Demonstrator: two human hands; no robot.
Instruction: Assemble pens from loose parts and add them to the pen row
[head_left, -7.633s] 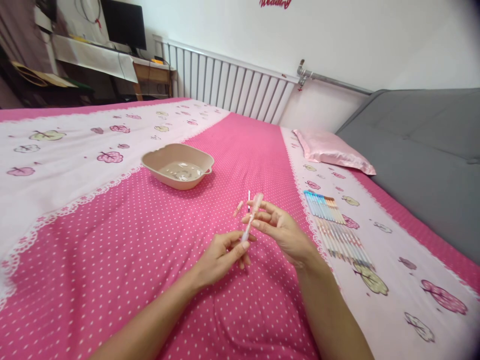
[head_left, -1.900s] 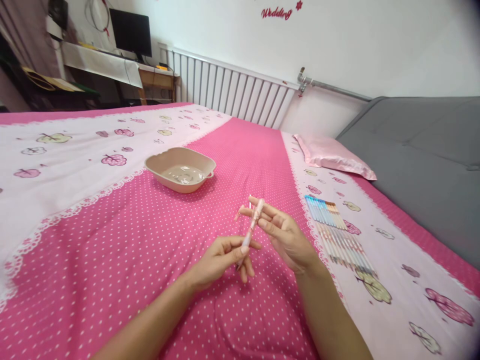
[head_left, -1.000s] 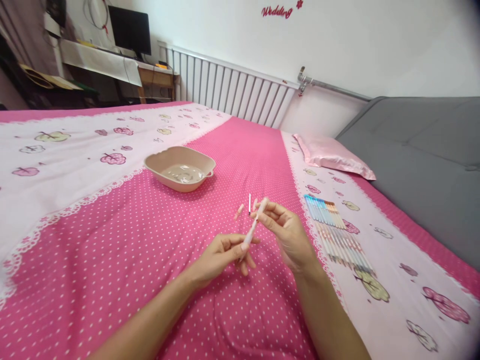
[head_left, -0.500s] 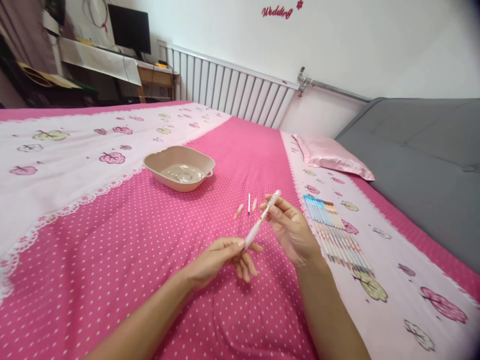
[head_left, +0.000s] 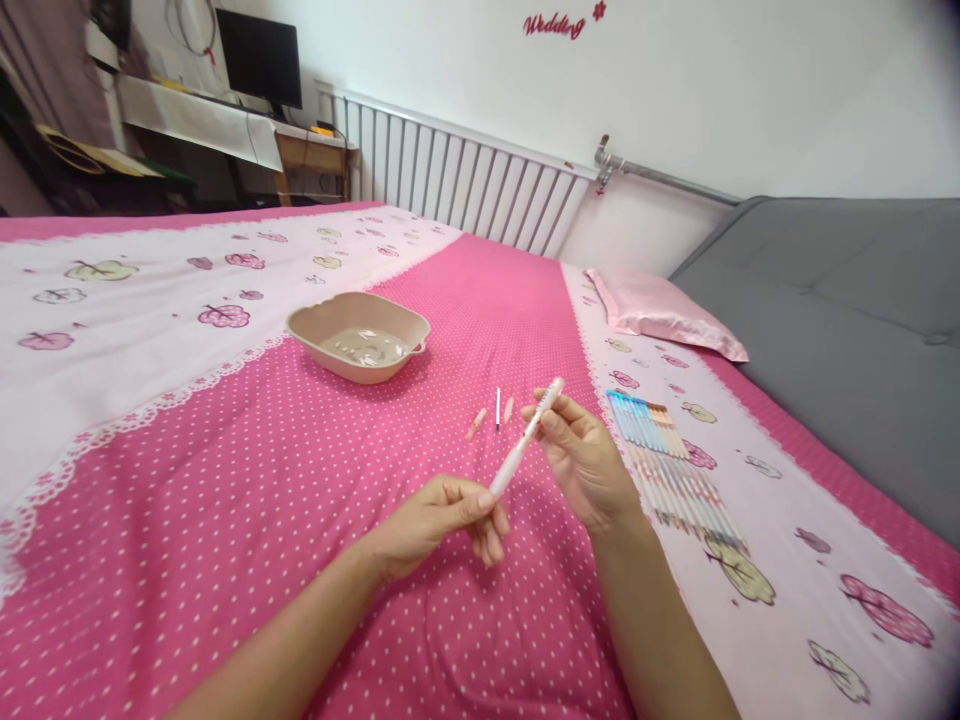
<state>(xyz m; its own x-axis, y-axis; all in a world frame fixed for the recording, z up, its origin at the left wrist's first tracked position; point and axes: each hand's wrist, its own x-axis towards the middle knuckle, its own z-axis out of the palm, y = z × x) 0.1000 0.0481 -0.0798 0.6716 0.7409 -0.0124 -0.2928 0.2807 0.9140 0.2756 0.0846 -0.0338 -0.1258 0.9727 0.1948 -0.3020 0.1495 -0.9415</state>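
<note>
My right hand (head_left: 589,460) pinches the upper end of a slim white pen barrel (head_left: 525,440), which slants down toward my left hand (head_left: 442,515). My left hand's thumb and fingers are curled at the barrel's lower tip; whether they hold a small part there I cannot tell. On the pink dotted bedspread (head_left: 262,480) just beyond lie a thin pen refill (head_left: 497,408) and two small peach pen parts (head_left: 477,421), (head_left: 508,408). A row of pens (head_left: 675,465) lies to the right of my right hand.
A beige plastic basin (head_left: 358,335) with several small pieces inside sits at the centre left. A pink pillow (head_left: 660,312) and a grey headboard (head_left: 847,330) are on the right. A white radiator (head_left: 465,180) runs along the far wall, with a desk and monitor (head_left: 259,60) beyond.
My right hand has drawn the pen barrel up and to the right, away from the loose parts on the bed. My left hand's fingers have curled in at the lower tip.
</note>
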